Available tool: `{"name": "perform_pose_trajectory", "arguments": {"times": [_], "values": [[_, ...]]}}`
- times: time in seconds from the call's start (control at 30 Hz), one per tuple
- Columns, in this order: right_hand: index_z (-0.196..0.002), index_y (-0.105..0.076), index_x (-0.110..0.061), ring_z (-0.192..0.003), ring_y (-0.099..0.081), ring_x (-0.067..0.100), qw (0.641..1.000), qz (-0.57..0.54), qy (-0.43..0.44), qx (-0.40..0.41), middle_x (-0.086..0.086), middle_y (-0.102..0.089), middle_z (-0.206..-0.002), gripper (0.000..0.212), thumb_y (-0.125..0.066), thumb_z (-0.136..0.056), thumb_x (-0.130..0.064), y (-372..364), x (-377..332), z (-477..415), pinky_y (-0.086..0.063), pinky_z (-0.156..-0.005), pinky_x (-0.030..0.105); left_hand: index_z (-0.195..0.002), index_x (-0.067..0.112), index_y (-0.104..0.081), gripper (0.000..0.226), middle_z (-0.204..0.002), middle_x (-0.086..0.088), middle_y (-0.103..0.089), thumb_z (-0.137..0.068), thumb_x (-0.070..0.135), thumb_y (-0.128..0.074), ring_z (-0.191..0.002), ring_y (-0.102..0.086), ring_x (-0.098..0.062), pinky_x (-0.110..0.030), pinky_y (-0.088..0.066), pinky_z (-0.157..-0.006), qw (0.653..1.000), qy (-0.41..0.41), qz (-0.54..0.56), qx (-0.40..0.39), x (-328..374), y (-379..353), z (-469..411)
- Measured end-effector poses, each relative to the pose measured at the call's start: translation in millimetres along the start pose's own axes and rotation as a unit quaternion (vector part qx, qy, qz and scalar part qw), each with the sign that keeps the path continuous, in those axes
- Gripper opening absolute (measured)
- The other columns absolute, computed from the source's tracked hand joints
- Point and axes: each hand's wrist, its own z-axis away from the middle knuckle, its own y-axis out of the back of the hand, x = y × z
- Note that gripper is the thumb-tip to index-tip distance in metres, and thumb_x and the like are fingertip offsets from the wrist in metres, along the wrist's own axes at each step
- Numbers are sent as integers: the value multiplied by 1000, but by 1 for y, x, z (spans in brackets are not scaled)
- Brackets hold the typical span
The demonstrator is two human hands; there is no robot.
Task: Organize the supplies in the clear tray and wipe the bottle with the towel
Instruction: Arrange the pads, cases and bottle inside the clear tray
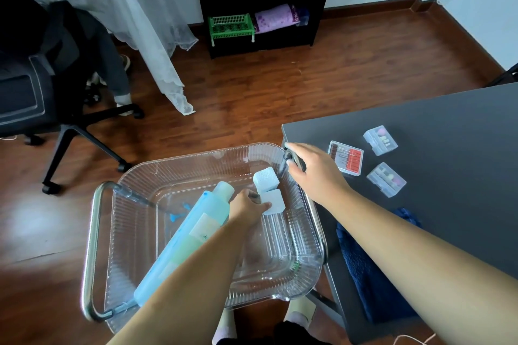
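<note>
A clear ribbed tray [134, 221] sits in front of me, beside a dark table. Inside it a light blue bottle [193, 230] lies tilted on its side, next to two white-blue blocks [266, 180]. My left hand [248, 209] is inside the tray, its fingers closed on the nearer block [276, 202]. My right hand [314, 172] grips a dark object at the tray's right handle; I cannot tell what it is. A dark blue towel [372, 280] lies on the table's near edge, under my right forearm.
On the dark table [434, 120] lie a red-lined case of drill bits [349, 161] and two small clear boxes [379, 140] [386, 179]. An office chair [42, 98] stands left on the wooden floor. A black shelf [263, 3] stands against the far wall.
</note>
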Motion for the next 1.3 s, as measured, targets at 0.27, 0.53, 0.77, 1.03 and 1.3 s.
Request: {"name": "perform_pose_trajectory", "arguments": {"times": [0.27,0.53,0.77,1.03,1.3], "values": [[-141,-42,-17,-134,-40,18,997,61,-6,-45,0,-45,-145,50,-49,-94,-34,8,-4,0,-29,-110,31,-110,12,-58,37,-92,0,-65,-79,23,-75,-91,-60,-21,-26,-45,-73,996,-66,-54,25,27,48,26],[-138,-46,-16,-135,-38,15,997,71,-31,30,-1,-45,-146,47,-51,-95,-34,72,3,-2,-27,-111,29,-102,24,-58,28,-94,4,-63,-79,21,-75,-75,-55,-1,-12,-39,-56,969,-222,-99,52,107,98,50],[-136,-49,-16,-134,-39,16,990,105,-89,38,0,-46,-144,46,-55,-93,-31,118,49,26,-27,-111,29,-112,23,-58,38,-109,4,-60,-79,28,-76,-95,-58,-13,-27,-53,-77,923,-342,-177,2,186,59,64],[-138,-44,-18,-127,-46,20,978,91,-183,-28,0,-49,-140,60,-62,-84,-37,109,110,62,-39,-103,33,-134,21,-48,64,-137,-1,-50,-77,30,-76,-127,-46,-20,-38,-38,-106,850,-349,-392,-55,203,-26,39],[-112,-55,-15,-100,-53,19,980,94,-172,-29,-1,-54,-104,43,-67,-77,-37,90,137,64,-46,-79,31,-121,25,-55,61,-116,3,-57,-66,31,-81,-109,-54,-19,-38,-44,-95,817,-350,-453,-61,200,-53,26]]}}
